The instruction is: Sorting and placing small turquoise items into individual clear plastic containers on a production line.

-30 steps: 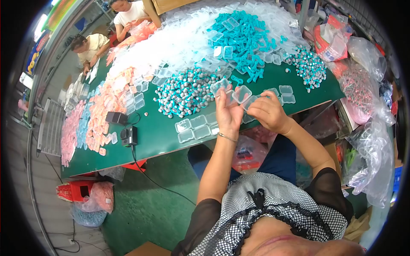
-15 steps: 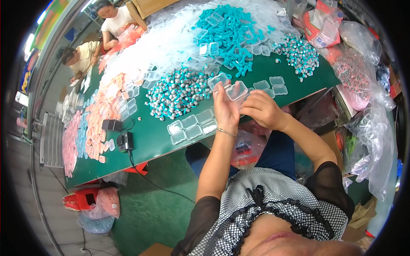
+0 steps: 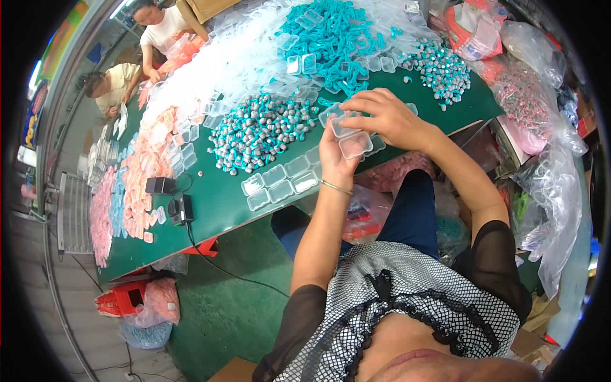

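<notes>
My left hand [image 3: 336, 159], palm up near the front edge of the table, is closed around a clear plastic case [image 3: 355, 146] with its lid folded open. My right hand [image 3: 398, 122] reaches over from the right, its fingers bent down onto the upper part of the case beside my left fingertips. The hands partly hide the case, and I cannot tell whether more than one is stacked there. Left of my left hand, several open clear cases [image 3: 279, 191] lie in two rows; a few hold small white pieces. Behind them is a heap of grey-and-teal round pieces [image 3: 254, 134].
Teal rubbery pieces [image 3: 331, 48] and clear plastic parts [image 3: 223, 57] are heaped across the green table [image 3: 213, 207]. A smaller grey-and-teal pile [image 3: 442, 70] lies right. A black device [image 3: 180, 209] with a cable stands left. Two people work at the far left; plastic bags [image 3: 525, 102] crowd the right.
My right hand has moved up and left from the lower edge of the case onto its upper part. The case in my left hand has tilted. The whole view has shifted slightly.
</notes>
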Available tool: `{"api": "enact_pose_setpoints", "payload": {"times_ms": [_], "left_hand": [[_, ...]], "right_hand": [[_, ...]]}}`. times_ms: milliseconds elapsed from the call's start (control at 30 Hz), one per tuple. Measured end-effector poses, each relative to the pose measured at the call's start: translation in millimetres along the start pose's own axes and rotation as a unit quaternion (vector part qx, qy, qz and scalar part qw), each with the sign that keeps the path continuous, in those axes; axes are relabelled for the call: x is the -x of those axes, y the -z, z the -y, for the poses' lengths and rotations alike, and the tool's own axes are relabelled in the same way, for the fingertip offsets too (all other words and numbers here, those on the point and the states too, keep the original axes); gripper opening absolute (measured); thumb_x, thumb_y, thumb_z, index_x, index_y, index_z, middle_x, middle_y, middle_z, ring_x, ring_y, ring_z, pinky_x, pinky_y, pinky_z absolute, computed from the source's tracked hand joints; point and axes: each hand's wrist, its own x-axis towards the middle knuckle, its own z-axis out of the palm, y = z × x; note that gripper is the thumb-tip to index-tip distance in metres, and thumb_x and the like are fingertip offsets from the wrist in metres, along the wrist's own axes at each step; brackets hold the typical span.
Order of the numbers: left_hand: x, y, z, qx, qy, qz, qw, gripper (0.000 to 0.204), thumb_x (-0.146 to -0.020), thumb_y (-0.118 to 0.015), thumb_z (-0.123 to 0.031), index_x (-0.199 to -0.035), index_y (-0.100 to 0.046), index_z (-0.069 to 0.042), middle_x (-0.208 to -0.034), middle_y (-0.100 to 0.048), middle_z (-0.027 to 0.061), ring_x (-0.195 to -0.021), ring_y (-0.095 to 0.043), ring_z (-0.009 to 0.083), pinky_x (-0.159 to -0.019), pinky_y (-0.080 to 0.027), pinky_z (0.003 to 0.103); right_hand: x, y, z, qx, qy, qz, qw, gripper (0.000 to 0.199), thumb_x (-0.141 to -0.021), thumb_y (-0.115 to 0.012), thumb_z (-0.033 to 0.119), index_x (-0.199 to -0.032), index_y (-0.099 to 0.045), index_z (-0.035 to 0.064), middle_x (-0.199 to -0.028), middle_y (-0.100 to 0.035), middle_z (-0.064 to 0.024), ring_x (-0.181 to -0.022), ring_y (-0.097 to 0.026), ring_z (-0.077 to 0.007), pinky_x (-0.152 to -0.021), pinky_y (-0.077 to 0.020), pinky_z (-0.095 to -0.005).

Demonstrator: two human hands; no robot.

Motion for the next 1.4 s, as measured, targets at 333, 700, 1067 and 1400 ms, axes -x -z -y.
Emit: {"api": "enact_pose_setpoints", "payload": {"times_ms": [333, 700, 1067, 1400], "left_hand": [[10.4, -13.0, 9.1, -0.104, -0.109, -0.142, 0.978, 0.028, -0.093, -0.054, -0.034, -0.115, -0.054, -0.015, -0.118, -0.056, 0.0107, -0.112, -0.052, 0.0328, -0.089, -0.045, 0.053], [-12.6, -5.3, 36.1, -0.321, -0.232, -0.118, 0.911, 0.025, -0.092, -0.06, -0.021, -0.111, -0.048, -0.011, -0.102, -0.054, 0.0089, -0.094, -0.058, 0.0284, -0.073, -0.054, 0.04], [-2.9, -20.2, 48.5, -0.364, -0.141, -0.112, 0.914, 0.026, -0.091, -0.061, -0.02, -0.112, -0.051, -0.007, -0.104, -0.058, 0.0065, -0.089, -0.064, 0.0258, -0.064, -0.053, 0.031], [-0.9, -13.9, 56.8, -0.453, -0.087, -0.1, 0.882, 0.026, -0.089, -0.062, -0.019, -0.11, -0.054, -0.006, -0.102, -0.06, 0.0068, -0.085, -0.064, 0.0212, -0.063, -0.052, 0.029]], "right_hand": [[16.2, 7.3, -6.2, 0.004, 0.0, -0.013, 1.0, 0.014, -0.072, -0.062, 0.01, -0.086, -0.062, 0.0088, -0.082, -0.059, -0.0033, -0.082, -0.059, -0.019, -0.08, -0.0441, -0.036], [46.4, 21.7, 34.0, 0.061, -0.065, -0.034, 0.995, 0.017, -0.066, -0.069, 0.016, -0.077, -0.058, 0.0088, -0.078, -0.056, -0.0033, -0.08, -0.058, -0.0214, -0.077, -0.0428, -0.0385], [149.7, 23.1, -46.4, 0.195, -0.238, -0.025, 0.951, 0.018, -0.069, -0.073, 0.014, -0.082, -0.061, 0.0092, -0.077, -0.055, -0.0051, -0.079, -0.057, -0.024, -0.069, -0.0426, -0.036], [158.1, 14.2, -52.0, 0.102, -0.235, 0.071, 0.964, 0.023, -0.071, -0.066, 0.007, -0.093, -0.062, 0.008, -0.092, -0.056, -0.0053, -0.091, -0.055, -0.0239, -0.077, -0.0439, -0.0369]]}}
